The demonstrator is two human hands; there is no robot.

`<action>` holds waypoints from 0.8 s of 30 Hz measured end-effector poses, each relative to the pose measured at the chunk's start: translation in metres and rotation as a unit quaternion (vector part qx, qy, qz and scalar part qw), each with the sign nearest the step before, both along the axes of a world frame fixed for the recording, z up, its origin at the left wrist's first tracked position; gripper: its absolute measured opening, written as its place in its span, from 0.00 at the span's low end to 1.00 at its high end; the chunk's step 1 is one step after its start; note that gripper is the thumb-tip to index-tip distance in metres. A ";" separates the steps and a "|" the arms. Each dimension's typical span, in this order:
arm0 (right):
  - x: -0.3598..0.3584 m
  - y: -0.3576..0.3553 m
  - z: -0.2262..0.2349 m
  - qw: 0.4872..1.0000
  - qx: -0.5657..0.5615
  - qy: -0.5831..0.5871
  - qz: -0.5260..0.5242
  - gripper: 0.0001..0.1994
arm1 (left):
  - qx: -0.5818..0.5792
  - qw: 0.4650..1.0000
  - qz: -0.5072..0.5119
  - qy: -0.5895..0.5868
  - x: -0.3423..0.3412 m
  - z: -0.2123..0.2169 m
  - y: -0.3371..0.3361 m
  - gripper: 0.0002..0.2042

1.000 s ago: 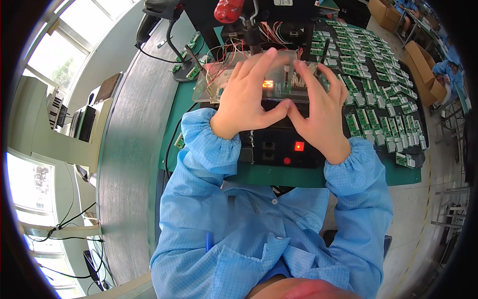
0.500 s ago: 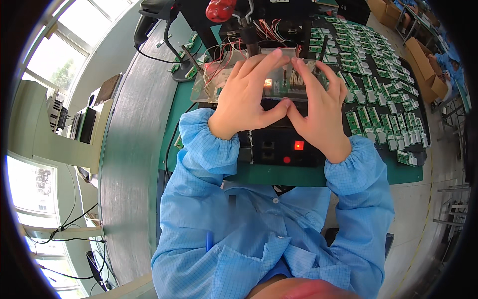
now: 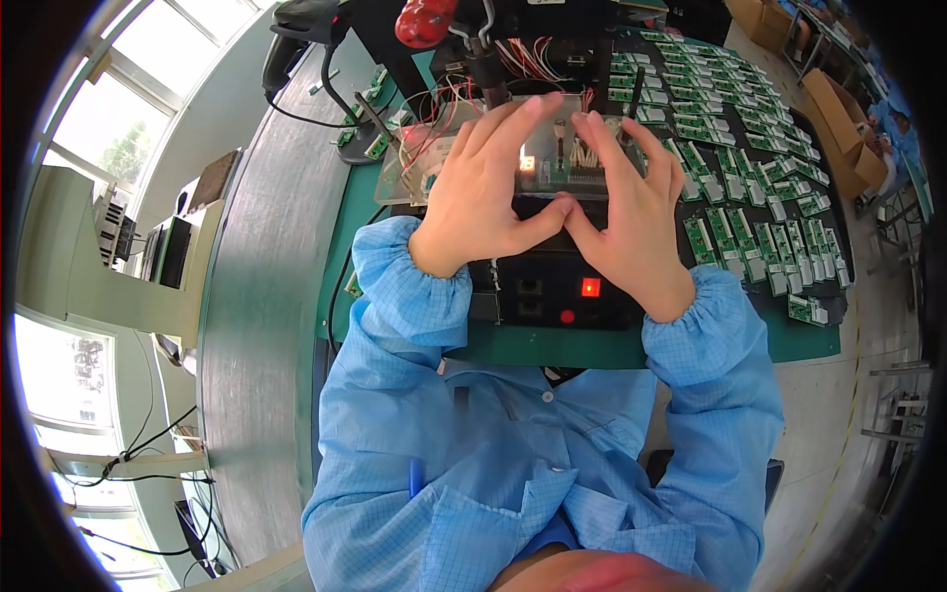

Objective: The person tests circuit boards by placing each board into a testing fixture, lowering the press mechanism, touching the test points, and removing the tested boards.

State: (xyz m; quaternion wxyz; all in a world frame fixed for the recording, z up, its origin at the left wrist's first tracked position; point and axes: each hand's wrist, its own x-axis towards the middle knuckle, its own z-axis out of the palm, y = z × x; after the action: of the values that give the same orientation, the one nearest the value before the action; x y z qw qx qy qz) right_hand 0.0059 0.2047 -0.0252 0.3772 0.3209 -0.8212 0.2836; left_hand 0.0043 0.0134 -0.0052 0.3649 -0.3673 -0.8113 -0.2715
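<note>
Both my hands arch over a test fixture with a clear plastic plate, on which a small lit display and some electronic parts are seen. My left hand covers the plate's left part, its fingers stretched toward the far side and its thumb reaching inward. My right hand mirrors it on the right, fingers stretched and spread. The thumb tips meet, or nearly meet, at the plate's near edge. Neither hand shows a held thing. Near my wrists, the black fixture base carries a red lit switch.
Rows of green circuit boards cover a black mat at right. A red-gripped lever stands above the fixture, with loose wires at its left. A handheld scanner sits on a stand at far left. Cardboard boxes stand beyond.
The lit display now shows a different pattern. My hands keep nearly the same pose over the clear plate; the view has shifted slightly.
</note>
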 end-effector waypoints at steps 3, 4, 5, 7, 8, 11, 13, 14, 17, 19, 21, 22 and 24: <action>0.000 0.000 0.000 1.000 0.004 -0.003 -0.002 0.35 | -0.028 1.000 0.011 -0.006 0.000 0.000 -0.001 0.46; 0.000 0.000 0.000 1.000 0.004 -0.003 -0.002 0.35 | -0.016 1.000 0.001 -0.003 0.000 0.000 -0.001 0.46; 0.000 0.001 0.000 1.000 0.008 -0.008 -0.002 0.37 | -0.003 1.000 -0.008 -0.007 -0.001 0.000 -0.001 0.46; 0.001 0.001 0.000 1.000 0.013 -0.012 -0.002 0.38 | -0.002 1.000 0.002 0.005 -0.001 -0.001 -0.001 0.45; 0.001 0.001 0.000 1.000 0.019 -0.012 -0.004 0.38 | 0.000 1.000 0.010 0.016 -0.001 -0.001 -0.001 0.45; 0.001 0.001 0.001 1.000 0.025 -0.011 -0.003 0.37 | 0.025 1.000 -0.006 0.013 -0.002 -0.002 -0.002 0.43; 0.001 0.000 0.001 1.000 0.027 -0.006 0.000 0.37 | 0.020 1.000 0.002 0.009 -0.001 -0.002 -0.003 0.43; 0.001 0.000 0.001 1.000 0.025 -0.004 -0.003 0.36 | 0.012 1.000 0.008 -0.003 0.000 -0.001 -0.004 0.42; 0.002 -0.002 0.001 1.000 0.019 0.000 -0.006 0.35 | 0.021 1.000 0.003 -0.004 0.002 0.000 -0.004 0.42; 0.002 -0.003 0.001 1.000 0.019 0.003 -0.005 0.35 | 0.021 1.000 0.014 -0.003 0.004 0.002 -0.004 0.42; 0.002 -0.003 0.001 1.000 0.010 0.001 -0.011 0.36 | 0.022 0.999 0.026 -0.003 0.006 0.004 -0.003 0.41; 0.002 -0.003 0.001 1.000 0.015 0.006 -0.007 0.36 | 0.022 0.999 0.030 -0.008 0.007 0.005 -0.003 0.41; 0.002 -0.003 0.001 1.000 0.019 0.013 -0.014 0.37 | 0.027 0.999 0.038 -0.014 0.010 0.006 -0.003 0.40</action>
State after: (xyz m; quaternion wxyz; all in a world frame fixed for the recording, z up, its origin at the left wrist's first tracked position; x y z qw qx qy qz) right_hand 0.0075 0.2015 -0.0240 0.3859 0.3202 -0.8258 0.2581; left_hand 0.0144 0.0108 0.0013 0.3732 -0.3220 -0.8224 -0.2841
